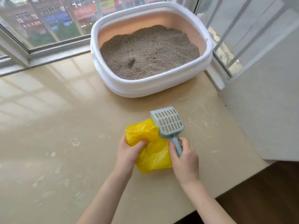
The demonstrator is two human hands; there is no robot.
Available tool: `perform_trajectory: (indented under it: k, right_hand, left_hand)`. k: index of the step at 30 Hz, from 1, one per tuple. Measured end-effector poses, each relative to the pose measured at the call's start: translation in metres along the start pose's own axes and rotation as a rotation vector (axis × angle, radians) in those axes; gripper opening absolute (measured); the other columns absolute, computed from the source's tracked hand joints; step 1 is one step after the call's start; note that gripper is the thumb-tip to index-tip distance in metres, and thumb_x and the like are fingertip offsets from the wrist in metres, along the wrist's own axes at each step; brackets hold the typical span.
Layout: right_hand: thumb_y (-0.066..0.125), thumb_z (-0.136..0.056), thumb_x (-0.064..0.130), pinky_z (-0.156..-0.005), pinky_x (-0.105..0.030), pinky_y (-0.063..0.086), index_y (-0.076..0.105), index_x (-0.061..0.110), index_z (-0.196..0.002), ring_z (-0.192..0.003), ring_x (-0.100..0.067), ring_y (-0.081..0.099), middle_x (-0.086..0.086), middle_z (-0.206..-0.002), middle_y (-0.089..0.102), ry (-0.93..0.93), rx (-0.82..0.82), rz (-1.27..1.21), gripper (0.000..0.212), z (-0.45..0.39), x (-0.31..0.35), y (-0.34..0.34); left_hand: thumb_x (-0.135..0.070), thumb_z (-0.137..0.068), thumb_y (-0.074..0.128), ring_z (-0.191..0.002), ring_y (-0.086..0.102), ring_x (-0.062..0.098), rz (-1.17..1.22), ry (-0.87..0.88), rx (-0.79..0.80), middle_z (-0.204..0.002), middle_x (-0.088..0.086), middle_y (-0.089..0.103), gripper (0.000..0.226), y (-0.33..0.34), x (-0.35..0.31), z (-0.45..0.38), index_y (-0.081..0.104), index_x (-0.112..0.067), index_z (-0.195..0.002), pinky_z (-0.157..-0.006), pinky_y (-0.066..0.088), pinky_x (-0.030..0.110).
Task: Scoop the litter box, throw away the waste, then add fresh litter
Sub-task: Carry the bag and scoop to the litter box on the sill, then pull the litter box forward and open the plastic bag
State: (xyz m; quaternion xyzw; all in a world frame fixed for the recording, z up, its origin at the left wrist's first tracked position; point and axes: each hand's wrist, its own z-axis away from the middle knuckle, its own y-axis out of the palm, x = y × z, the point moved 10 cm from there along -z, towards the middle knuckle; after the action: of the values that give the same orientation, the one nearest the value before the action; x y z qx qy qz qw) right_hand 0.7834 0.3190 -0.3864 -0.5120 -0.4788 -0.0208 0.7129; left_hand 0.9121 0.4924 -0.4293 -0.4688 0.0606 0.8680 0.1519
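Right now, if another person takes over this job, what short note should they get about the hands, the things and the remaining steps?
Left hand grips the crumpled yellow plastic bag lying on the beige sill.
Right hand holds the handle of the pale blue slotted plastic scoop, its head empty, beside the bag.
White litter box with grey litter stands beyond, by the window.
Done: tools in hand.
Left: scooping, throwing waste away, adding fresh litter.

You are looking down at a glossy beige sill (68, 120) catching daylight from the window (48, 21) at upper left, with dark wood floor (267, 199) showing at lower right.
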Motion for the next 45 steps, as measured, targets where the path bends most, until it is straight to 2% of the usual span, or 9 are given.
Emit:
perform_trajectory:
  k: [8, 12, 18, 22, 30, 35, 38, 41, 45]
  right_hand:
    - [0.059, -0.092, 0.027, -0.058, -0.032, 0.041, 0.059, 0.013, -0.101, -0.068, -0.018, 0.053, 0.0, -0.083, 0.058, 0.118, -0.067, 0.135, 0.017, -0.03, -0.101, -0.092]
    - [0.058, -0.092, 0.029, -0.06, -0.03, 0.036, 0.057, 0.012, -0.103, -0.069, -0.02, 0.052, -0.003, -0.085, 0.059, 0.172, -0.05, 0.23, 0.02, -0.04, -0.139, -0.104]
    - [0.059, -0.091, 0.03, -0.058, -0.03, 0.035, 0.056, 0.012, -0.098, -0.067, -0.021, 0.05, -0.001, -0.081, 0.053, 0.164, -0.005, 0.333, 0.019, -0.049, -0.151, -0.094]
    - [0.068, -0.084, 0.018, -0.065, -0.037, 0.041, 0.058, 0.005, -0.091, -0.076, -0.026, 0.049, -0.011, -0.082, 0.055, 0.101, -0.069, 0.424, 0.018, -0.053, -0.142, -0.095]
    - [0.066, -0.083, 0.025, -0.079, -0.04, 0.042, 0.054, 0.003, -0.109, -0.092, -0.028, 0.047, -0.015, -0.1, 0.051, 0.2, -0.012, 0.458, 0.035, -0.058, -0.14, -0.094]
    - [0.065, -0.084, 0.023, -0.073, -0.042, 0.046, 0.052, 0.004, -0.117, -0.094, -0.029, 0.045, -0.016, -0.105, 0.046, 0.087, -0.169, 0.353, 0.041, -0.079, -0.073, -0.114]
    - [0.064, -0.084, 0.019, -0.083, -0.039, 0.041, 0.054, 0.004, -0.12, -0.099, -0.032, 0.046, -0.017, -0.109, 0.049, -0.106, -0.225, 0.203, 0.041, -0.106, 0.001, -0.108]
    - [0.06, -0.083, 0.021, -0.094, -0.028, 0.035, 0.055, 0.003, -0.122, -0.104, -0.03, 0.048, -0.016, -0.112, 0.052, -0.312, -0.183, 0.061, 0.044, -0.134, 0.083, -0.084]
    - [0.06, -0.081, 0.023, -0.099, -0.042, 0.041, 0.055, 0.001, -0.124, -0.11, -0.034, 0.051, -0.018, -0.115, 0.055, -0.492, -0.022, -0.007, 0.049, -0.155, 0.172, -0.024]
  left_hand:
    - [-0.002, -0.074, 0.076, -0.079, 0.068, 0.008, -0.084, -0.015, 0.087, -0.092, 0.001, 0.071, 0.035, 0.11, 0.023, 0.017, 0.062, -0.018, -0.101, -0.068, 0.055, 0.023]
    - [-0.002, -0.075, 0.076, -0.09, 0.066, 0.02, -0.115, -0.023, 0.035, -0.099, 0.006, 0.068, 0.039, 0.129, 0.036, 0.022, 0.057, -0.013, -0.107, -0.08, 0.054, 0.037]
    - [-0.009, -0.073, 0.076, -0.087, 0.061, 0.018, -0.256, 0.045, -0.086, -0.091, -0.003, 0.062, 0.037, 0.128, 0.035, 0.024, 0.051, -0.021, -0.097, -0.072, 0.05, 0.03]
    - [-0.016, -0.069, 0.076, -0.104, 0.05, 0.022, -0.443, 0.119, -0.161, -0.108, 0.004, 0.053, 0.054, 0.125, 0.026, 0.026, 0.05, -0.014, -0.117, -0.093, 0.044, 0.041]
    - [-0.024, -0.067, 0.076, -0.122, 0.034, 0.022, -0.58, 0.138, -0.183, -0.124, 0.005, 0.039, 0.082, 0.124, 0.021, 0.03, 0.036, -0.019, -0.138, -0.096, 0.023, 0.022]
    - [-0.033, -0.069, 0.073, -0.123, 0.031, 0.02, -0.638, 0.291, -0.144, -0.126, 0.004, 0.037, 0.081, 0.111, -0.017, 0.038, 0.038, -0.018, -0.14, -0.1, 0.02, 0.02]
    - [-0.037, -0.066, 0.069, -0.121, 0.037, 0.02, -0.667, 0.501, -0.166, -0.125, 0.006, 0.042, 0.077, 0.092, -0.072, 0.035, 0.045, -0.013, -0.134, -0.104, 0.026, 0.025]
    - [-0.028, -0.067, 0.071, -0.118, 0.04, 0.021, -0.708, 0.742, -0.253, -0.122, 0.009, 0.047, 0.069, 0.063, -0.138, 0.018, 0.049, -0.007, -0.129, -0.104, 0.028, 0.025]
    - [-0.001, -0.065, 0.06, -0.108, 0.044, 0.026, -0.874, 0.952, -0.349, -0.117, 0.013, 0.052, 0.06, 0.022, -0.216, -0.029, 0.051, -0.005, -0.125, -0.1, 0.03, 0.026]
